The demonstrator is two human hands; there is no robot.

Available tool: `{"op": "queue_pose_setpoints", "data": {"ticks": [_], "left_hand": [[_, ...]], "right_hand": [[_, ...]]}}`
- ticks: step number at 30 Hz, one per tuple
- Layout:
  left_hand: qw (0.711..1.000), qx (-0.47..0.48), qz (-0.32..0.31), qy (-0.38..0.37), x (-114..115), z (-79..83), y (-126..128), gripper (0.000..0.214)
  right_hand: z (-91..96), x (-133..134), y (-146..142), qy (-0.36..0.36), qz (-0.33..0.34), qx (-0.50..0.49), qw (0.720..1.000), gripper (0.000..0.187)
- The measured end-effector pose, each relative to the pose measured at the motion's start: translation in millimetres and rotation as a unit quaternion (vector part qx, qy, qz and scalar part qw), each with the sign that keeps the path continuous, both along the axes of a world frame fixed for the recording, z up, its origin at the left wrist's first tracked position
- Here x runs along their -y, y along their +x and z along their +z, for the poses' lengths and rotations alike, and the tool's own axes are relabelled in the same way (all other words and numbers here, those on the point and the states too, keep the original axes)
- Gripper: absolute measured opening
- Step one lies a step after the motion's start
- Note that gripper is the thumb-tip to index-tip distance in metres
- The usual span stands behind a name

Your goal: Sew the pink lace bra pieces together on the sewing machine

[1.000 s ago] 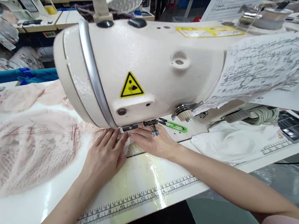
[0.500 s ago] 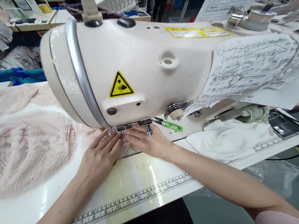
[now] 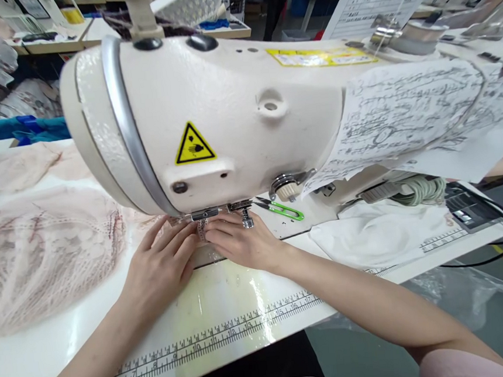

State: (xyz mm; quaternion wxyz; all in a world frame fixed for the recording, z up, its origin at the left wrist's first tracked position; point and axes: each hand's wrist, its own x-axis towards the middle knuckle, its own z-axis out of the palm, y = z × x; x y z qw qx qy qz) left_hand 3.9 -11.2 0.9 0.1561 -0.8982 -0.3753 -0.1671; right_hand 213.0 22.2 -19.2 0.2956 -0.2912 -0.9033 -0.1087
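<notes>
Under the head of a white sewing machine [image 3: 231, 108], a narrow strip of pale lace fabric [image 3: 202, 230] shows between my two hands. My left hand [image 3: 159, 264] lies on the fabric left of the presser foot, fingers stretched forward and flat. From the right, my right hand [image 3: 243, 242] rests on it with fingers extended and slightly bent, pointing at the left hand. Both hands are open and press down on the lace. The machine head hides the needle and some fingertips. Green thread snips [image 3: 286, 210] lie on the machine bed beyond my right hand.
A pale pink lace piece [image 3: 50, 253] spreads over the table's left side. White cloth [image 3: 370, 234] lies to the right, near a coiled cord [image 3: 423, 190] and a dark control box [image 3: 468, 207]. A printed ruler [image 3: 197, 347] runs along the front edge. Handwritten paper [image 3: 404, 116] covers the machine arm.
My left hand has shifted slightly left and toward me. The right hand's fingers are a little more bent, and the gap showing lace has altered slightly. The whole view has drifted a little.
</notes>
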Motion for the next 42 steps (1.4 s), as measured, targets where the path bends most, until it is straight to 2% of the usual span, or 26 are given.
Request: {"op": "queue_pose_setpoints", "data": {"ticks": [4, 8, 13, 17, 18, 20, 22, 24, 29, 42], "left_hand": [[0.999, 0.036, -0.018, 0.008, 5, 5.5, -4, 0.003], [0.997, 0.033, -0.061, 0.037, 7, 9.5, -5, 0.014], [0.997, 0.012, -0.065, 0.045, 7, 10.5, -4, 0.018], [0.997, 0.001, -0.082, -0.008, 7, 6.8, -3, 0.012], [0.996, 0.005, -0.078, -0.035, 7, 4.8, -3, 0.014], [0.995, 0.008, -0.061, -0.081, 5, -0.3, -3, 0.033], [0.994, -0.001, -0.045, -0.102, 3, -5.3, -4, 0.053], [0.994, -0.009, -0.035, -0.104, 1, -8.6, -6, 0.064], [0.995, -0.02, -0.03, -0.095, -3, -7.2, -11, 0.063], [0.995, -0.048, -0.016, -0.084, -8, -2.4, -11, 0.058]], "right_hand": [[0.0, 2, -1, -0.013, 0.066, -0.01, 0.998, 0.021], [1.2, 7, -2, 0.0, 0.123, -0.052, 0.991, 0.017], [5.7, 8, -1, 0.04, 0.163, -0.075, 0.983, 0.015], [8.1, 7, 5, 0.052, 0.192, -0.047, 0.979, 0.011], [8.0, 7, 7, 0.049, 0.193, -0.041, 0.979, 0.01], [7.2, 8, 8, 0.044, 0.187, -0.039, 0.981, 0.01], [6.1, 8, 7, 0.037, 0.179, -0.041, 0.982, 0.01], [5.4, 9, 6, 0.027, 0.175, -0.043, 0.983, 0.01], [5.4, 13, 0, 0.012, 0.181, -0.052, 0.982, 0.013], [2.3, 14, -6, 0.055, 0.173, -0.056, 0.982, 0.015]]}}
